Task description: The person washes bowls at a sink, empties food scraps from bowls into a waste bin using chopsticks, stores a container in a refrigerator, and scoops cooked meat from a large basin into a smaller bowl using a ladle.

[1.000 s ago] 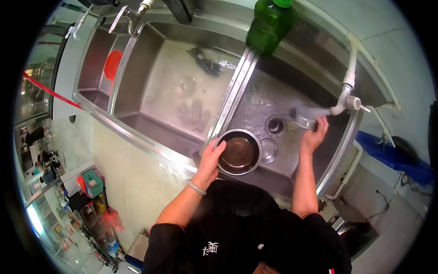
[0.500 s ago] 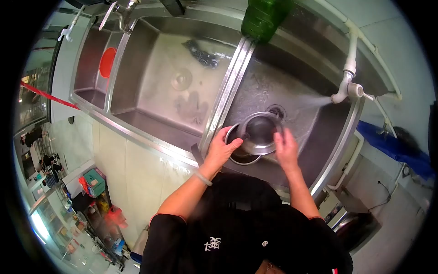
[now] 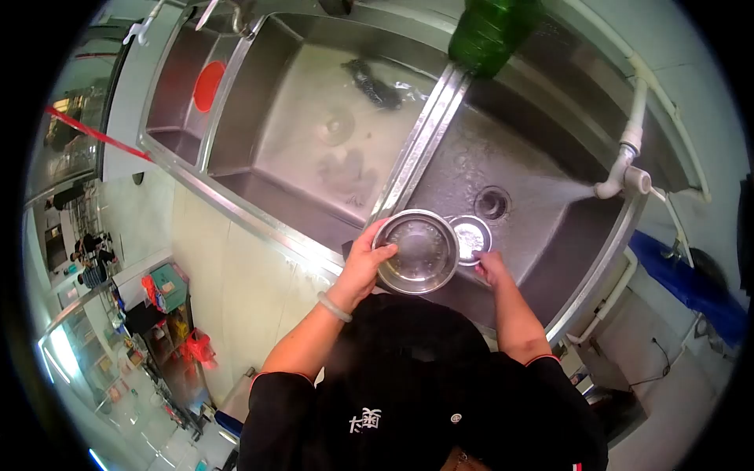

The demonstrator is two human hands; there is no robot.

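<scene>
My left hand (image 3: 363, 263) grips the rim of a round stainless steel bowl (image 3: 417, 253), thumb over the edge. The bowl is held over the right sink basin, and its wet inside faces up. Beside it, my right hand (image 3: 492, 268) pinches the near edge of a smaller shiny metal bowl (image 3: 472, 239). The two bowls lie close together, the larger partly covering the left side of the smaller. Just beyond them is the drain (image 3: 492, 202). Water sprays from a white tap (image 3: 616, 182) at the right into this basin.
Cloudy water stands in the middle basin (image 3: 228, 125), with a dark object (image 3: 373, 85) in it. A green container (image 3: 495, 35) rests at the divider's far end. The left basin holds an orange-red round item (image 3: 209, 86). White pipes (image 3: 635, 118) run along the right wall.
The bowls were overlapping in front of me. Now the larger one is in my left hand, turned up, and my right hand has the smaller one lower and to the right.
</scene>
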